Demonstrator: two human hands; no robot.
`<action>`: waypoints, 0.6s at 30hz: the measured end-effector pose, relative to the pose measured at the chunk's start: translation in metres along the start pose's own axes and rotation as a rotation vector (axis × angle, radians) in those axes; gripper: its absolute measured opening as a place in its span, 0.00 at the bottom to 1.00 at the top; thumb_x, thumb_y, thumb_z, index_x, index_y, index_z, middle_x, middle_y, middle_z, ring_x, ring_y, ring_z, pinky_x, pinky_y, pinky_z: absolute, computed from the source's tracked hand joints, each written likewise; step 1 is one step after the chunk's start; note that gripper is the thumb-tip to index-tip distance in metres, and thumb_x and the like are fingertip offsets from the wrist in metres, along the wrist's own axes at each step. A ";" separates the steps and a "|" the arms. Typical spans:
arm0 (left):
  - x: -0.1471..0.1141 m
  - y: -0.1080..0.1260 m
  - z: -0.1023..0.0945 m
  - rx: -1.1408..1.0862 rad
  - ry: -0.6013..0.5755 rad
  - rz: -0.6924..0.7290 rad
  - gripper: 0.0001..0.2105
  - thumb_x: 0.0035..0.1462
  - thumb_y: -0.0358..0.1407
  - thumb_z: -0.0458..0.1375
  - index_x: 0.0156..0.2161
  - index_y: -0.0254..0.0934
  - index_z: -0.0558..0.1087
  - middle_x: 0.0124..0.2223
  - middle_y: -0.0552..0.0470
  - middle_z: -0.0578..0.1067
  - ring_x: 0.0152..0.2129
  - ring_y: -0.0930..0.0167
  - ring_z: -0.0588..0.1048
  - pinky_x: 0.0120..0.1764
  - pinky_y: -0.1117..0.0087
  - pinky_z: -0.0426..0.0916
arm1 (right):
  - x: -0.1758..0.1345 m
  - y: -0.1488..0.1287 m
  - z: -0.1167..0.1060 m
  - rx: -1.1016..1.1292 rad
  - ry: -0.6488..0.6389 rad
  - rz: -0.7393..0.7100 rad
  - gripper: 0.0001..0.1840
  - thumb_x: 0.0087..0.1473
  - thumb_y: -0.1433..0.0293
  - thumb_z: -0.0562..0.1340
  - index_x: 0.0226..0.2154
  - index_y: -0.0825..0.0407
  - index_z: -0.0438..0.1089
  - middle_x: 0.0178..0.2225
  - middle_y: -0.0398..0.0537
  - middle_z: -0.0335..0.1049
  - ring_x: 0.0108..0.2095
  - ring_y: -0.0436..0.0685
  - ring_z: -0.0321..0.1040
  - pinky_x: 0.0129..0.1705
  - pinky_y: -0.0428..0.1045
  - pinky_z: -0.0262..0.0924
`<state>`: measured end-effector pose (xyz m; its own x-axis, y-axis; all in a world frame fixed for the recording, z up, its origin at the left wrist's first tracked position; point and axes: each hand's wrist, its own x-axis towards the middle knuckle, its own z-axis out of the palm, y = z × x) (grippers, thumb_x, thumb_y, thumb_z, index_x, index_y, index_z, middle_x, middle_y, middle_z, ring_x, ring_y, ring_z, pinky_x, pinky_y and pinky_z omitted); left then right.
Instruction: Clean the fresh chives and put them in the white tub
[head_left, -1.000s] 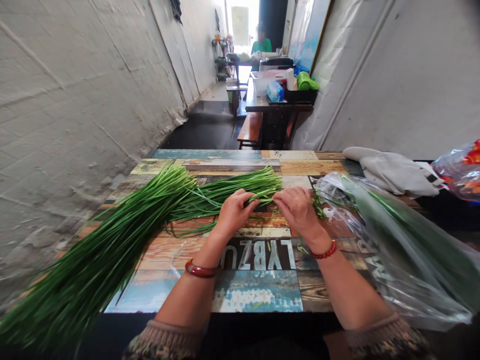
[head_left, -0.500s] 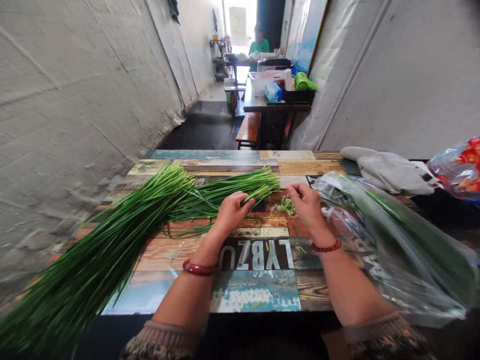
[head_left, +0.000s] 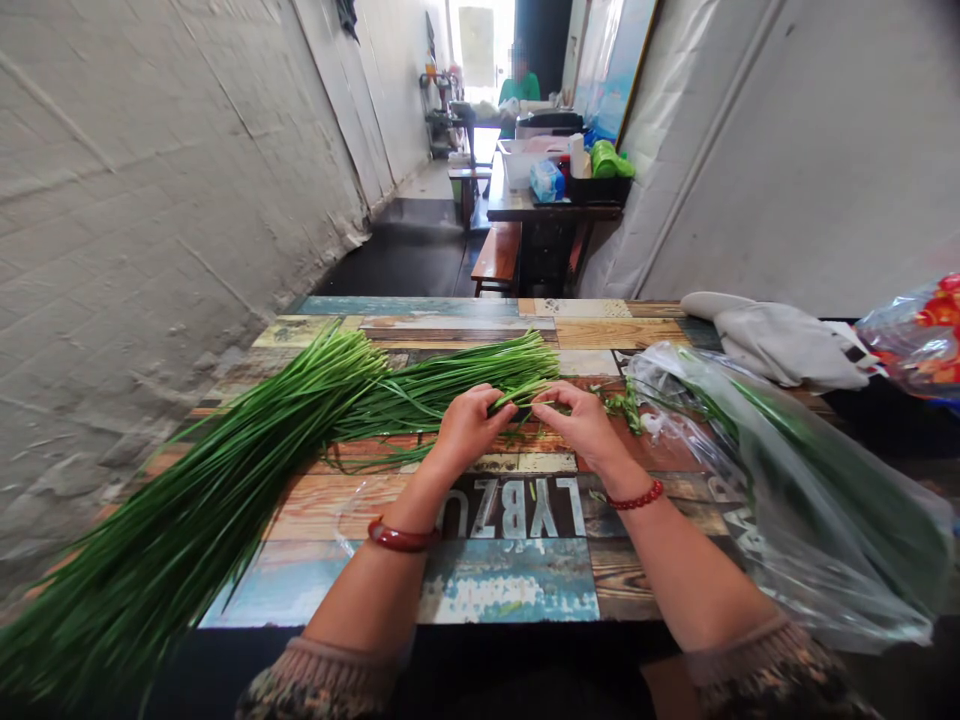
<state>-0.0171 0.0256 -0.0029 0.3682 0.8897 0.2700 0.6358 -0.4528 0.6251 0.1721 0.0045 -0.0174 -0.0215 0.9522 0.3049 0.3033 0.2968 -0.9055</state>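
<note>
My left hand [head_left: 471,428] is closed around a small bunch of green chives [head_left: 519,394], whose pale cut ends point right. My right hand [head_left: 583,428] pinches at those ends, its fingertips close to the left thumb; the exact bit between them is too small to make out. Behind the hands lies a flat layer of chives [head_left: 472,366]. A large heap of long chives [head_left: 247,470] stretches over the table's left side and past its front edge. Trimmed scraps [head_left: 628,405] lie just beyond the right hand, partly hidden by it.
On the right of the patterned table [head_left: 517,590] is a clear plastic bag [head_left: 840,540] with chives inside. A grey cloth [head_left: 780,340] and a bag of red items [head_left: 930,340] sit behind it. Farther off are a bench [head_left: 496,254], another table [head_left: 517,208] and a person in green [head_left: 519,90].
My right hand has moved left from over the scraps to the chive ends beside my left hand. The left hand keeps its hold, nearly in place. More of the scraps show now farther right.
</note>
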 end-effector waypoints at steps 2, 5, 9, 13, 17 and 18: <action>0.000 0.000 0.000 0.005 0.000 0.004 0.14 0.60 0.38 0.55 0.24 0.36 0.68 0.25 0.55 0.64 0.25 0.73 0.65 0.30 0.72 0.55 | 0.000 -0.003 -0.003 -0.068 -0.027 -0.049 0.06 0.51 0.66 0.64 0.28 0.52 0.74 0.36 0.49 0.76 0.40 0.57 0.71 0.47 0.53 0.63; 0.000 0.000 -0.001 0.014 -0.016 0.008 0.15 0.60 0.39 0.54 0.23 0.36 0.66 0.25 0.56 0.63 0.25 0.73 0.64 0.30 0.71 0.54 | 0.000 -0.008 -0.009 -0.268 -0.023 -0.156 0.04 0.52 0.70 0.62 0.29 0.51 0.73 0.37 0.50 0.76 0.42 0.59 0.71 0.49 0.55 0.61; 0.000 0.001 -0.004 0.034 -0.035 0.011 0.16 0.60 0.38 0.53 0.21 0.36 0.63 0.24 0.56 0.62 0.25 0.73 0.63 0.30 0.71 0.53 | 0.002 -0.004 -0.023 -0.522 0.091 -0.206 0.07 0.54 0.73 0.59 0.34 0.50 0.72 0.40 0.52 0.75 0.45 0.62 0.69 0.51 0.58 0.59; 0.001 0.001 -0.008 0.013 -0.094 0.009 0.14 0.60 0.37 0.52 0.23 0.36 0.65 0.25 0.55 0.64 0.25 0.72 0.64 0.30 0.71 0.54 | 0.007 0.011 -0.029 -0.277 0.095 -0.081 0.13 0.59 0.70 0.55 0.42 0.49 0.73 0.35 0.48 0.76 0.35 0.56 0.72 0.40 0.52 0.65; 0.001 0.002 -0.009 -0.028 -0.179 0.020 0.13 0.60 0.37 0.52 0.25 0.35 0.70 0.26 0.54 0.67 0.26 0.72 0.66 0.31 0.71 0.57 | 0.007 0.019 -0.015 -0.028 -0.086 -0.102 0.15 0.56 0.67 0.59 0.45 0.48 0.74 0.42 0.47 0.76 0.40 0.55 0.72 0.44 0.50 0.65; 0.001 0.002 -0.010 -0.034 -0.198 0.024 0.13 0.60 0.36 0.52 0.26 0.35 0.70 0.26 0.54 0.67 0.26 0.72 0.66 0.31 0.72 0.57 | 0.007 0.020 -0.011 0.017 -0.113 -0.114 0.14 0.55 0.67 0.60 0.44 0.49 0.75 0.43 0.47 0.76 0.41 0.55 0.72 0.44 0.50 0.65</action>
<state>-0.0219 0.0263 0.0059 0.5115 0.8482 0.1376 0.6032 -0.4684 0.6455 0.1882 0.0159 -0.0300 -0.1625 0.9140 0.3718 0.2768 0.4039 -0.8719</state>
